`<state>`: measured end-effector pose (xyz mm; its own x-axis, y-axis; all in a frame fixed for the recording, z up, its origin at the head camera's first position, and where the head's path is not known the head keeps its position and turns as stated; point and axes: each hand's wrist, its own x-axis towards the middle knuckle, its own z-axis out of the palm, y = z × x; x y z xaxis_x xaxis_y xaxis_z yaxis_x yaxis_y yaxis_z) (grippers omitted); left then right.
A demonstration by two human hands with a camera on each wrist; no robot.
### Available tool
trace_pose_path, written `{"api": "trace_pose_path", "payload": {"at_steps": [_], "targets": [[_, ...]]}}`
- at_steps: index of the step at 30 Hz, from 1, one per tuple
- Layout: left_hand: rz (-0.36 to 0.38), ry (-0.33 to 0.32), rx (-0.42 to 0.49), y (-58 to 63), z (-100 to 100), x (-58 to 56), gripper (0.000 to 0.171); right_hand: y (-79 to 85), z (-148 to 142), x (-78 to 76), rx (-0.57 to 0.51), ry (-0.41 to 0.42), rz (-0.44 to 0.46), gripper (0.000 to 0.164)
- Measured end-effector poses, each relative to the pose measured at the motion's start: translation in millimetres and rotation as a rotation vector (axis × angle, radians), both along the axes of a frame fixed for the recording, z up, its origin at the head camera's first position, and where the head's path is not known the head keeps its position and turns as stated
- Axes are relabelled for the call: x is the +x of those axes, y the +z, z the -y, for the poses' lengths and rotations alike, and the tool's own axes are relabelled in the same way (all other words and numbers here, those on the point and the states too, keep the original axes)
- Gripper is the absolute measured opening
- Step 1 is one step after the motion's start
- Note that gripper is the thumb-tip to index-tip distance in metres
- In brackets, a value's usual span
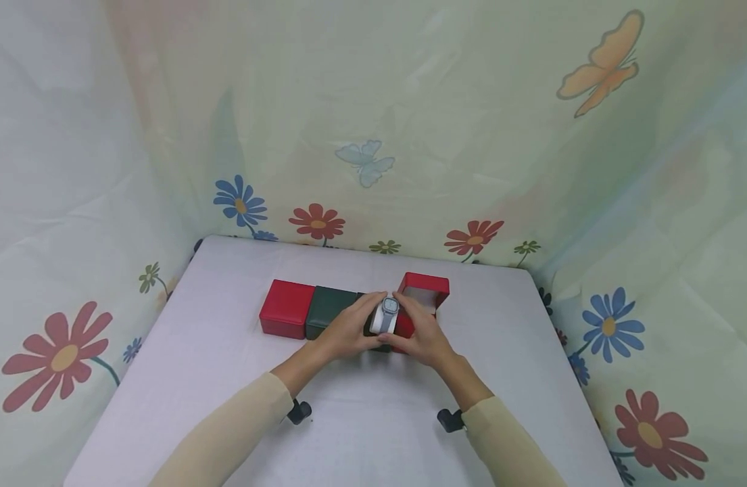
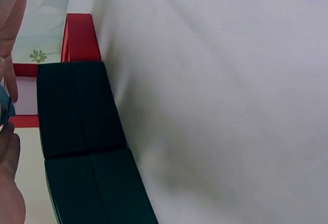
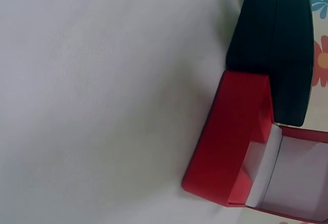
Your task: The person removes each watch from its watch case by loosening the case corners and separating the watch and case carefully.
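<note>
A wristwatch (image 1: 390,306) with a light face and grey-blue strap is wrapped round a white cushion (image 1: 376,323). My left hand (image 1: 349,331) holds the cushion from the left, and my right hand (image 1: 426,337) holds it from the right, thumbs at the near end. Both hands are above the row of boxes. Behind the right hand stands an open red box (image 3: 225,142), its lid (image 1: 426,281) raised and its pale lining showing. The left wrist view catches part of the left hand (image 2: 10,183) and of the strap (image 2: 6,106). No hand shows in the right wrist view.
Left of the open box, in a row, are a dark green box (image 2: 77,111) partly hidden by the hands, another closed green box (image 1: 329,310) and a closed red box (image 1: 286,308). They stand on a white-covered table (image 1: 373,433) with flower-printed curtains (image 1: 410,101) around it.
</note>
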<state>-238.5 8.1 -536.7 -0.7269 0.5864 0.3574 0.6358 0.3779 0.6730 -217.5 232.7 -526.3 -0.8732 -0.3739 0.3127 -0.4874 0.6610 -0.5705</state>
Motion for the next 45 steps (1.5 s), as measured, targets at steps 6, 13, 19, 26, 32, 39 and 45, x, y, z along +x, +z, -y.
{"api": "trace_pose_path", "payload": {"at_steps": [6, 13, 19, 26, 32, 39, 45], "targets": [[-0.031, 0.024, 0.015, -3.1, 5.9, 3.2, 0.093, 1.5, 4.5, -0.3, 0.018, 0.034, -0.029, 0.095], [-0.067, 0.049, 0.056, -1.3, 13.8, 6.3, 0.094, 6.2, 12.2, -0.4, 0.032, 0.044, -0.054, 0.094], [-0.071, 0.052, 0.043, -0.6, 19.2, 7.1, 0.096, 7.9, 16.8, -1.4, 0.035, 0.068, -0.094, 0.088], [-0.070, 0.033, 0.041, -1.0, 23.4, 7.8, 0.095, 9.6, 18.3, -1.9, 0.068, 0.097, -0.133, 0.086], [-0.076, 0.019, 0.052, 0.2, 26.8, 9.8, 0.094, 10.8, 18.8, -1.8, 0.068, 0.123, -0.146, 0.086], [-0.051, 0.002, 0.047, 1.2, 30.4, 11.6, 0.099, 10.7, 17.7, -0.6, 0.057, 0.143, -0.149, 0.085], [-0.022, -0.009, 0.063, 1.3, 32.2, 11.5, 0.098, 12.3, 17.7, 0.3, 0.044, 0.155, -0.132, 0.084]]}}
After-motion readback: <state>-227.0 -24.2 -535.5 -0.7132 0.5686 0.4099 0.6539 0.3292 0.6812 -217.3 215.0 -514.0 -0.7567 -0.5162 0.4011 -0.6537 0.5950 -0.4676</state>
